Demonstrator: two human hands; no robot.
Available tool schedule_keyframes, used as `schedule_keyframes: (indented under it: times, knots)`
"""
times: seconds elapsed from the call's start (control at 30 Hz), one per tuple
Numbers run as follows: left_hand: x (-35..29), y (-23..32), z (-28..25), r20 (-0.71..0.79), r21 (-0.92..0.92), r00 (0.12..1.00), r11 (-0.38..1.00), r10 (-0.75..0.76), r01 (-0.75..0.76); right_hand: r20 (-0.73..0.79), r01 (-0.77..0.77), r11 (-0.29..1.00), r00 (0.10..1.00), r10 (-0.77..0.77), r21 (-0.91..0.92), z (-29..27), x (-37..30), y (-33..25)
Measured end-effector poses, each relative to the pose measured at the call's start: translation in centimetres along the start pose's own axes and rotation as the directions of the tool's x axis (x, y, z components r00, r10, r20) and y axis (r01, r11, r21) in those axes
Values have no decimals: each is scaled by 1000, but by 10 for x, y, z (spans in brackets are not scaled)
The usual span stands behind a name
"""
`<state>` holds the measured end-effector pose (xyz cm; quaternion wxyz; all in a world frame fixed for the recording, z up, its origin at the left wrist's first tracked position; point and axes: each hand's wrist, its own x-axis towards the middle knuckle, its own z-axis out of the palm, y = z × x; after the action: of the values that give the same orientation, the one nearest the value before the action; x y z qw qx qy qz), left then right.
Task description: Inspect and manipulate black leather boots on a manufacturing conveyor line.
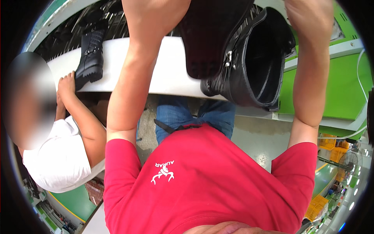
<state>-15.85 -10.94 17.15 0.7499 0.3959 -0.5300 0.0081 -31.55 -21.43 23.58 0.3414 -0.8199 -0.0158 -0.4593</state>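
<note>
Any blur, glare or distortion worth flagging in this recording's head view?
Head view: the fisheye bends the white bench, whose top looks nearly washed out; the right hand looks slightly blurred; the co-worker's head is blurred out.

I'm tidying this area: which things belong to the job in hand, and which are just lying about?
In the job, it seems:
tall boot, near the right hand
dark piece, beside the left hand (fingertips out of frame)
white bench

Apart from it:
other boot, at a co-worker's hand
yellow crates, background
fan, background
</note>
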Motion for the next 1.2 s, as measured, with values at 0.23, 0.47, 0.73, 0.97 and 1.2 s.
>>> schedule_keyframes:
  times: [0.23,0.47,0.73,0.97,1.2]
  knots:
    - [1,9,1,-38,-16,993,994,-112,112,36,-322,927,946,322,192,-11,-5,1]
    - [6,7,-8,23,-293,985,940,-172,172,187,-404,734,913,363,546,-6,7,12]
    - [-3,-55,-39,24,-267,939,903,-343,337,-44,-279,956,958,284,92,-67,-31,42]
    - [-61,-122,-66,-63,-259,817,800,-574,542,-21,-708,595,637,771,381,-32,-174,148]
    - [-98,-151,-73,-7,-288,813,780,-582,556,7,-855,482,492,870,194,29,-236,217]
